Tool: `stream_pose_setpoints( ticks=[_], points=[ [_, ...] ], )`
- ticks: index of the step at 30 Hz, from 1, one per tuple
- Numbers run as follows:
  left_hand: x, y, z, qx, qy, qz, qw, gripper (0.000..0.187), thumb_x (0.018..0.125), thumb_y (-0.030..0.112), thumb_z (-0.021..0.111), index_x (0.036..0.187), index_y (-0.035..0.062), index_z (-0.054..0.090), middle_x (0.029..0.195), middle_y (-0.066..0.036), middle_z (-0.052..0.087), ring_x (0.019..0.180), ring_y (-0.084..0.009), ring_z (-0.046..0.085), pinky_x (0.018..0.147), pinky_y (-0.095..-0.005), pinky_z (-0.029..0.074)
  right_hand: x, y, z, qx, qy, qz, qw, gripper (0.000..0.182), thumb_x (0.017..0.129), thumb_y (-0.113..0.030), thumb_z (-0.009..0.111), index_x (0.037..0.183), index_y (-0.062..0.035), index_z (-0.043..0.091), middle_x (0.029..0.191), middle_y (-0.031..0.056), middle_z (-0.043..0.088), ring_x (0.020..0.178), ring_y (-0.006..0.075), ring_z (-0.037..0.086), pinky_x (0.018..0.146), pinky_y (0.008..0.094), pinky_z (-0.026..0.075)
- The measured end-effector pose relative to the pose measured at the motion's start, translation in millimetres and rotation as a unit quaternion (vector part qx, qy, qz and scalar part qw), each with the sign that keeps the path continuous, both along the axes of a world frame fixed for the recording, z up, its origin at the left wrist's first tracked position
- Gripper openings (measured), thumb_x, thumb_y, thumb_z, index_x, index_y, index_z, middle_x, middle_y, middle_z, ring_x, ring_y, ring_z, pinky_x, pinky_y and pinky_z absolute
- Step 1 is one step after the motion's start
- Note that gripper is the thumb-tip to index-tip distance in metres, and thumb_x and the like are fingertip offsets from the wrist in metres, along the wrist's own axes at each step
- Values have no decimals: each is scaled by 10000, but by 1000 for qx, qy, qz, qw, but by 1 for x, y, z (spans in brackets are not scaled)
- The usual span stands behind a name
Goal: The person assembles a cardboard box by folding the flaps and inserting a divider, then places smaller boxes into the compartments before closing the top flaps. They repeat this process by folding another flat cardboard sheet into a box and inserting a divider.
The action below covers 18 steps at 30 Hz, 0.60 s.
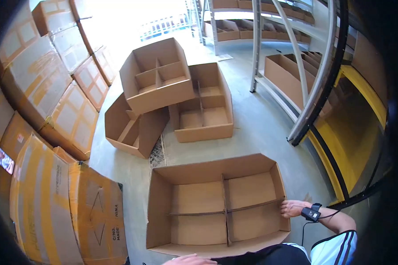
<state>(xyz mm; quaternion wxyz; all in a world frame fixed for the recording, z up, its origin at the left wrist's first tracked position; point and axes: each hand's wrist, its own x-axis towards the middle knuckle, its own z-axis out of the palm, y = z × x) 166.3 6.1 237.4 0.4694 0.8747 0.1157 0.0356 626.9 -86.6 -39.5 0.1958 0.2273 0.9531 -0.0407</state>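
Head view, warehouse floor: at the left edge of the concrete floor lies a row of sealed, taped cartons [53, 110], yellow-banded and laid flat. In the near middle of the floor stands an open cardboard box with cross dividers [216, 207], its four compartments bare. The person's left hand [190, 260] rests at the box's near rim, only partly in frame; whether it grips the flap cannot be told. The right hand [291, 207], wrist strapped with a small black device [311, 213], lies with fingers loosely curled on the box's right wall, just where the cross divider [256, 206] meets it. Judged from this, seating the divider well means pressing its end flush to the wall while the other hand steadies the near rim, keeping the walls square. Beyond, toward the far side of the floor, three more divided boxes [177, 97] sit stacked askew; metal shelving [292, 66] holding further boxes runs along the right edge.
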Motion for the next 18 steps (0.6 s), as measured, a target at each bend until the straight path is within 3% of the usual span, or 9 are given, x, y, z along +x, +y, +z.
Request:
stream_pose_setpoints(
  ticks=[1, 3, 4, 6, 8, 10, 13, 16, 18],
  points=[
    [-6, 9, -1, -51, 20, 26, 998, 376, 842, 253, 568, 1131, 16, 525, 1089, -184, 570, 1014, -344, 539, 883, -393, 431, -1, 0, 12, 6, 21, -11, 1000, 40, 735, -187, 534, 697, -176, 527, 751, -13, 557, 779, 175, 559, 744, 305, 413],
    [-13, 36, 8, -38, 67, 111, 991, 342, 818, 193, 569, 1117, 26, 556, 1082, -184, 588, 1029, -343, 551, 882, -377, 444, 10, -14, 9, 7, 13, -46, 999, 56, 725, -186, 542, 672, -172, 530, 741, -13, 562, 783, 173, 563, 735, 302, 417],
    [-20, 54, -7, -25, 92, 164, 982, 346, 894, 283, 531, 1102, 7, 543, 1044, -171, 599, 970, -332, 579, 829, -379, 470, 17, -20, 8, 8, 9, -60, 998, 65, 720, -185, 546, 659, -170, 531, 737, -13, 565, 786, 172, 564, 731, 300, 418],
    [-28, 76, -21, 84, 70, 265, 958, 324, 882, 266, 557, 1119, 46, 557, 1074, -145, 597, 1009, -295, 568, 873, -352, 449, 30, -34, 10, -17, -34, -89, 995, 56, 709, -176, 558, 654, -167, 555, 737, -18, 587, 797, 172, 581, 708, 304, 436],
    [-37, 87, -29, 87, 133, 296, 942, 364, 890, 311, 536, 1136, 43, 540, 1066, -157, 598, 1010, -315, 563, 873, -360, 446, 37, -52, 11, -31, -78, -108, 991, 64, 711, -193, 561, 664, -150, 558, 752, -10, 599, 816, 163, 598, 704, 313, 448],
    [-49, 91, -41, 83, 193, 278, 937, 415, 897, 363, 504, 1152, 36, 528, 1062, -167, 599, 1013, -329, 559, 870, -373, 445, 47, -85, -18, -126, -186, -187, 956, 139, 786, -216, 538, 769, -108, 624, 863, 58, 642, 907, 210, 612, 782, 355, 463],
    [-80, 102, -74, 32, 307, 257, 916, 484, 899, 433, 465, 1170, 36, 519, 1061, -179, 598, 1020, -345, 552, 866, -389, 446, 61, -116, -46, -263, -244, -279, 891, 166, 779, -175, 531, 858, -82, 644, 834, 95, 636, 887, 264, 608, 793, 388, 472],
    [-90, 100, -91, 50, 376, 274, 883, 494, 900, 451, 455, 1179, 48, 521, 1052, -193, 598, 1020, -335, 556, 859, -389, 452, -8, 32, 55, -394, -196, -257, 860, 210, 814, -234, 545, 888, -63, 642, 867, 131, 641, 864, 279, 612, 762, 374, 488],
    [-88, 83, -101, 109, 358, 310, 874, 441, 893, 402, 490, 1149, 48, 544, 1011, -165, 622, 1033, -297, 563, 871, -389, 443, -72, 154, 137, -333, -9, -310, 891, 249, 838, -273, 554, 908, -50, 641, 888, 156, 644, 848, 289, 615, 741, 365, 498]
  ],
)
